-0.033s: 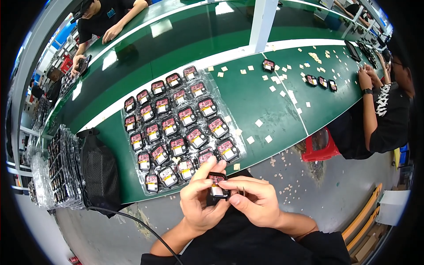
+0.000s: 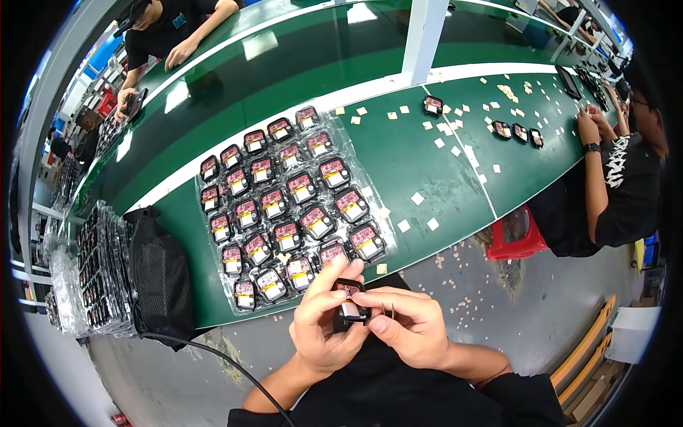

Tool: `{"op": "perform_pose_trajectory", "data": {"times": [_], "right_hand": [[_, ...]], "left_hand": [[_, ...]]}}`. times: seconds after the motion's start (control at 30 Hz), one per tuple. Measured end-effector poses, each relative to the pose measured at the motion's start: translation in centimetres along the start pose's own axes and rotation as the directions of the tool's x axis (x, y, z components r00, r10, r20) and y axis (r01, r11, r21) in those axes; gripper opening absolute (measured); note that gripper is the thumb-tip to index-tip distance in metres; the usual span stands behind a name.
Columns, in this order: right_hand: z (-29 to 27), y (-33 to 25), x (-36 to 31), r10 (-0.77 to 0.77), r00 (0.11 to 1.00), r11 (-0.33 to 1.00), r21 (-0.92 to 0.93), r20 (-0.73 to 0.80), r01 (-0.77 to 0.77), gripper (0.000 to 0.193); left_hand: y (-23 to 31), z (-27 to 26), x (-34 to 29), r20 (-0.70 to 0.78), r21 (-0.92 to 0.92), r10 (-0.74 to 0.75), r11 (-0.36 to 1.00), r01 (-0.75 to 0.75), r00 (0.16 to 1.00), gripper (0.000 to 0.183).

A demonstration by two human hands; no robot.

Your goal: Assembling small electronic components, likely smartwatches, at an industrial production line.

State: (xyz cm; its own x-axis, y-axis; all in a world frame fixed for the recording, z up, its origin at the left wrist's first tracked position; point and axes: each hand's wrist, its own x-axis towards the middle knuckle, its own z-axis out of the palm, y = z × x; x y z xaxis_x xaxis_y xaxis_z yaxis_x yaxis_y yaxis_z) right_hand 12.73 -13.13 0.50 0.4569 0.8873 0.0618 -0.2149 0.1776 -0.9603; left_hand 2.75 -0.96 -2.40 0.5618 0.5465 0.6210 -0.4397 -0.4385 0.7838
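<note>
At the near edge of the scene, just below the tray: the left grip (image 2: pixel 318 331), closed around one small black device (image 2: pixel 350 310), thumb on its left side and fingers behind. Device tilted, its face with dark red and pale areas turned up toward the wearer; presumably held so for a close look and steady backing.

Right of it: the right grip (image 2: pixel 416 327), thumb and forefinger nearly together, a thin dark tool (image 2: pixel 388 309) between them, possibly tweezers; too small to tell. Fingertips meet the device's right side, probably to work on the face while the left hand bears the weight.

Beyond the hands: one clear plastic tray (image 2: pixel 356 158), seating rows of similar devices (image 2: pixel 273 203), faces up, each apparently kept apart by its own pocket. Tray set near, likely for easy reach.

Beneath: one green surface (image 2: pixel 398 167). To the tray's right, loose cream squares (image 2: pixel 417 198), scattered; farther right, a lone device (image 2: pixel 432 105) and a row of three devices (image 2: pixel 521 133).

Left of the tray: one black bag (image 2: pixel 160 274), upright; beside it, stacked trays (image 2: pixel 107 270), perhaps piled to save room. Near left, one dark cable (image 2: pixel 220 352).

Far right: a co-worker (image 2: pixel 619 178), seated, hands over the surface. Far left: another person (image 2: pixel 171 35).
</note>
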Motion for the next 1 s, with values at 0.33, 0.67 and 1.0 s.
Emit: {"op": "perform_pose_trajectory", "data": {"times": [0.33, 0.67, 1.0], "right_hand": [[-1.3, -0.8, 1.6, -0.201, 0.976, 0.884, -0.413, 0.088, 0.219, 0.050], [-2.6, 0.6, 2.7, -0.559, 0.805, 0.402, -0.784, 0.200, 0.474, 0.037], [-2.8, 0.1, 2.7, -0.601, 0.754, 0.232, -0.846, 0.263, 0.480, 0.029]], "left_hand": [[1.8, -1.1, 0.8, -0.118, -0.215, -0.416, 0.897, 0.386, 0.901, 0.067], [1.9, -1.0, 0.3, -0.089, -0.457, -0.581, 0.745, 0.485, 0.809, 0.074], [1.8, -0.9, -0.2, -0.044, -0.486, -0.636, 0.687, 0.540, 0.770, 0.069]]}}
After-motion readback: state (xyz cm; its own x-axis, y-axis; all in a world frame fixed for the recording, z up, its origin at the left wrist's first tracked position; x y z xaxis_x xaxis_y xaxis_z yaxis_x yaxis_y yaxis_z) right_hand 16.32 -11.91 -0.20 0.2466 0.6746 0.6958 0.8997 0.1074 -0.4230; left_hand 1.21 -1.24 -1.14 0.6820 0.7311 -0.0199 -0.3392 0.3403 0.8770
